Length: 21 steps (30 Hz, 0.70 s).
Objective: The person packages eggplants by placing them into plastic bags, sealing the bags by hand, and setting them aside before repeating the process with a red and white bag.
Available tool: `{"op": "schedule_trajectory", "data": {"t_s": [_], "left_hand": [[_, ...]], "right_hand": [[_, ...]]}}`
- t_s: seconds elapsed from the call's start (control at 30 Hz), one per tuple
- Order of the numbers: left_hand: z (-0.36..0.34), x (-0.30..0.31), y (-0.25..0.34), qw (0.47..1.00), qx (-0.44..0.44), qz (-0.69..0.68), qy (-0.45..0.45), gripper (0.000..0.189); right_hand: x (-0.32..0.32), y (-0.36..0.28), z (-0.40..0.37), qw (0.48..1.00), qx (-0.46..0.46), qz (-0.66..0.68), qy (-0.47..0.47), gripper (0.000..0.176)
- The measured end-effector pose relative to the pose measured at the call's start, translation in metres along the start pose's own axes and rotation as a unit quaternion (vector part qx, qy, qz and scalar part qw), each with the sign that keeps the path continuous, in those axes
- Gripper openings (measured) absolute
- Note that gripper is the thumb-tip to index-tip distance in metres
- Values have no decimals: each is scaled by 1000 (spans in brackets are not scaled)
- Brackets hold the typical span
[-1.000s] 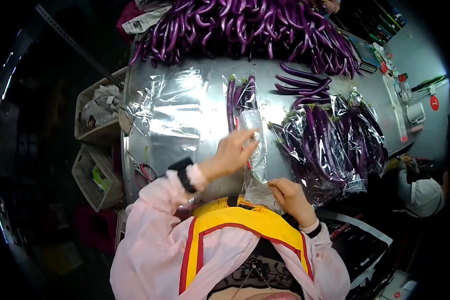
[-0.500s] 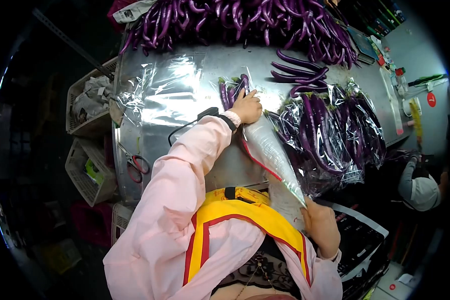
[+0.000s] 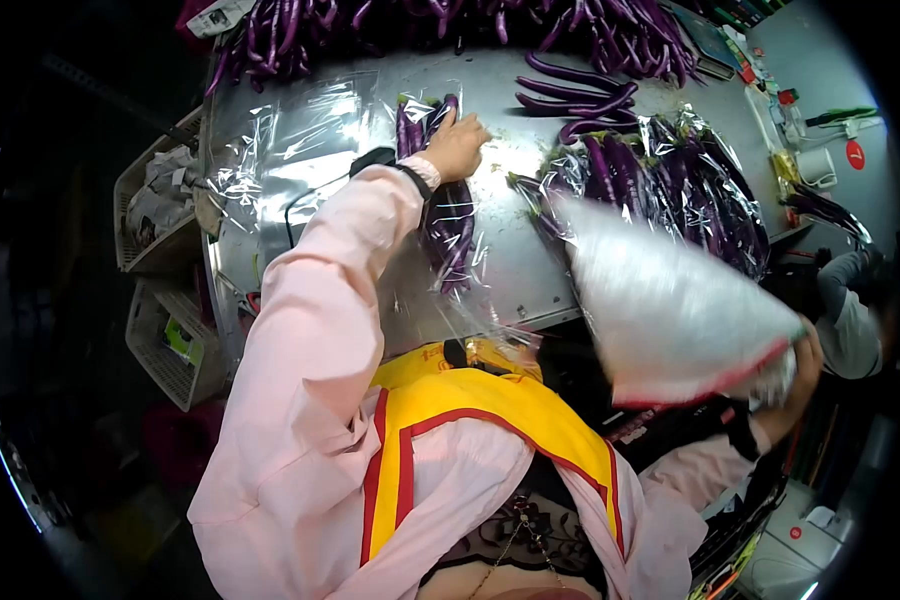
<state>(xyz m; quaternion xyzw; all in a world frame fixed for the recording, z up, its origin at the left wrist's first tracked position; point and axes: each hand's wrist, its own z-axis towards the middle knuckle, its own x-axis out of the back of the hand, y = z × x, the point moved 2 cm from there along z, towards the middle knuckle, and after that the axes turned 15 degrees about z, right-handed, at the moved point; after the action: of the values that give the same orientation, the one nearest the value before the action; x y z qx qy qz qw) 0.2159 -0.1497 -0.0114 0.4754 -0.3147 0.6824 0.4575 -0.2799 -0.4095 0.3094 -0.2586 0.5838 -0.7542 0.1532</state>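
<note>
My left hand [image 3: 455, 145] lies with its fingers apart on the upper part of a clear bag of purple eggplants [image 3: 450, 235] on the metal table. Out to the right, my right hand [image 3: 805, 370] is closed on the corner of a whitish translucent sheet or bag with a red edge [image 3: 670, 300]. The sheet is spread out and blurred by motion, partly over the bagged eggplants [image 3: 710, 190] at the table's right. Several loose eggplants [image 3: 575, 95] rest above those bags.
A large eggplant pile [image 3: 610, 40] lines the table's far edge. Clear plastic bags [image 3: 320, 125] lie on the table's left part [image 3: 305, 90]. Scissors [image 3: 253, 300] are near its left edge, beside white crates [image 3: 175, 345]. Another person's sleeve [image 3: 850, 320] shows at right.
My right hand has swung outward to the right, pulling the sheet off the eggplant bag under my left hand. That bag now shows whole. The view has shifted a little.
</note>
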Motion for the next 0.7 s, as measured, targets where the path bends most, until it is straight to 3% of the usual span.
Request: {"op": "schedule_trajectory", "data": {"t_s": [0.03,0.1,0.17,0.23,0.3,0.33,0.37,0.4,0.43,0.47,0.53,0.57,0.6,0.63,0.67,0.7], "left_hand": [[-6,12,6,992,46,-45,110,32],[-23,58,20,965,167,-152,133,33],[-58,93,32,941,247,-157,167,36],[-108,105,45,897,350,-205,176,37],[-163,103,67,847,444,-271,110,39],[-194,94,79,800,481,-356,40,40],[-217,87,91,741,510,-436,-28,41],[-221,97,100,738,515,-435,-31,41],[-220,110,112,613,559,-553,-78,48],[-219,116,123,467,585,-652,-119,56],[-223,80,124,487,594,-636,-72,61],[-216,64,121,508,594,-623,-24,67],[-204,59,118,521,584,-623,-4,71],[-192,55,118,520,582,-625,-6,71],[-180,52,116,546,582,-603,-26,67],[-169,48,115,570,582,-578,-44,64]], "right_hand": [[-13,23,16,999,-50,-14,13,25],[-20,79,58,972,-159,115,-132,25],[1,153,95,973,-196,66,-98,30],[-12,164,101,984,-155,-61,-67,37],[3,180,115,971,-54,-232,-13,51],[-18,138,99,869,-7,-491,56,64],[-64,73,64,787,-30,-610,88,72],[-60,64,56,795,71,-589,123,65],[-47,64,54,822,188,-521,132,54],[-79,37,29,874,195,-414,164,41],[-145,14,-18,959,229,-155,63,30],[-177,19,-41,991,111,-67,-21,29],[-214,18,-57,974,82,-138,-160,34],[-246,42,-65,961,-81,-69,-257,38],[-272,82,-73,936,-73,-74,-337,44],[-293,128,-82,908,-140,-64,-390,46]]}}
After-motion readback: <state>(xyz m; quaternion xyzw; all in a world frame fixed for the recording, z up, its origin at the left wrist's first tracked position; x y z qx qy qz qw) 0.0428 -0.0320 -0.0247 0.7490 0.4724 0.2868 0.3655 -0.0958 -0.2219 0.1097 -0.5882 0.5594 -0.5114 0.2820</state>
